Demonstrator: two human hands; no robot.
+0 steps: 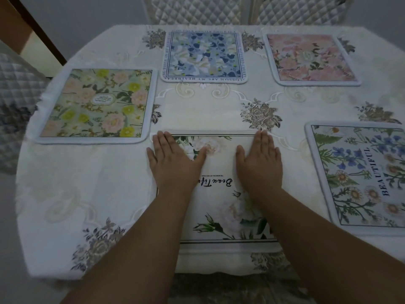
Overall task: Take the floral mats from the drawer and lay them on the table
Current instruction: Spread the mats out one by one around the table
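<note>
Floral mats lay spread over the table (105, 189): a white rose mat (221, 194) sat at 6 o'clock by the near edge, with the left hand (173, 163) and right hand (259, 163) pressed flat on it, palms down, fingers extended, gripping nothing. A green mat (98, 104) lay at 9 o'clock, a blue mat (203, 55) at 12, a pink mat (311, 58) at 1, and a wildflower mat (361, 176) at 3.

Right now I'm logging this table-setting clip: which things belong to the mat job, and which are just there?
Job:
white rose mat under left hand and right hand
yellow-flower mat
blue mat
pink mat
daisy mat

Just there:
embroidered tablecloth
quilted chairs
</note>
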